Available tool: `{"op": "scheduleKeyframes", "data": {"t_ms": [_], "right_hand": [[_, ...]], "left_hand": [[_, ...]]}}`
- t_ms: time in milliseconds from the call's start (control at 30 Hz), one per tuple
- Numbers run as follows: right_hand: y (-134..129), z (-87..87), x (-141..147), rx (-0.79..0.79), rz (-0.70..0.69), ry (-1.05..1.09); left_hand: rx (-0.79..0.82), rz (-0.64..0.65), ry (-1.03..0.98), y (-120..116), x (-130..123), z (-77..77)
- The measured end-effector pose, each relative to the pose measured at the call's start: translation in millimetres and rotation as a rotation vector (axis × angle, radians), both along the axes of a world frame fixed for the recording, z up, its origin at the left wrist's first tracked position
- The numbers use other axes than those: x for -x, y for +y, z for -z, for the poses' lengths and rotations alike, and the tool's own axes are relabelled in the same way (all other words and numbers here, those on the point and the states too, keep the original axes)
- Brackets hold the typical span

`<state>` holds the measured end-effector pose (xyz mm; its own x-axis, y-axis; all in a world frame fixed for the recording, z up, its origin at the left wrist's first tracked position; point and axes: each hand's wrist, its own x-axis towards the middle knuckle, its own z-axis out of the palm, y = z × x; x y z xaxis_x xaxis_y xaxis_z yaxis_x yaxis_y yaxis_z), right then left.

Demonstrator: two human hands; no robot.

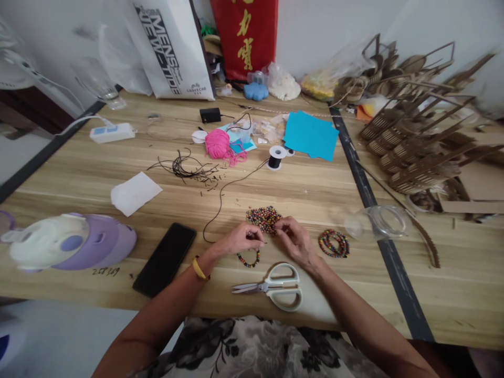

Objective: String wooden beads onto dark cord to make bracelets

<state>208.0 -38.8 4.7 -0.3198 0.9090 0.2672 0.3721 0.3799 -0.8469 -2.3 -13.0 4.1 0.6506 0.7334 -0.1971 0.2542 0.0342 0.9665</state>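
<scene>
- Left hand: thumb and fingers pinched on black cord, short end poking out toward right hand.
- Right hand: fingers bunched narrow at right side of bead pile; can't tell if a bead is between them.
- Bead string: curved, just under left hand, on near-edge side.
- Bead pile: multicoloured, just beyond both hands, toward far edge of table.
- Scissors: by near edge, blades toward left edge.
- Bead bracelets: coiled, beside right hand, toward right edge.
- Phone: by near edge, beside left forearm.
- Bottle: lying at near left corner.
- Spool: toward far edge, cord running from it.
- Pink yarn: farther out, left of spool.
</scene>
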Motion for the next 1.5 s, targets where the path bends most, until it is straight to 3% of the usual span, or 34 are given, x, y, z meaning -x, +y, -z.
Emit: {"op": "scheduleKeyframes", "data": {"t_ms": [133, 333, 800, 1100, 1500], "right_hand": [[5.2, 2.6, -7.0, 0.059, 0.101, 0.017], [10.4, 5.4, -13.8, 0.018, 0.103, -0.054], [12.1, -11.4, -18.7, -0.094, -0.18, -0.3], [10.2, -9.4, -17.3, -0.159, -0.204, -0.479], [10.0, -6.5, -17.7, -0.181, -0.22, -0.526]], "left_hand": [[-0.029, -0.006, 0.01, -0.8, -0.6, 0.3], [-0.002, -0.024, 0.027, -1.9, -1.9, -3.5], [0.012, -0.028, 0.038, -1.5, -2.2, 0.5], [0.007, -0.03, 0.043, -2.0, -3.0, -0.2], [0.034, -0.058, 0.001, -0.9, -1.6, 7.0]]}}
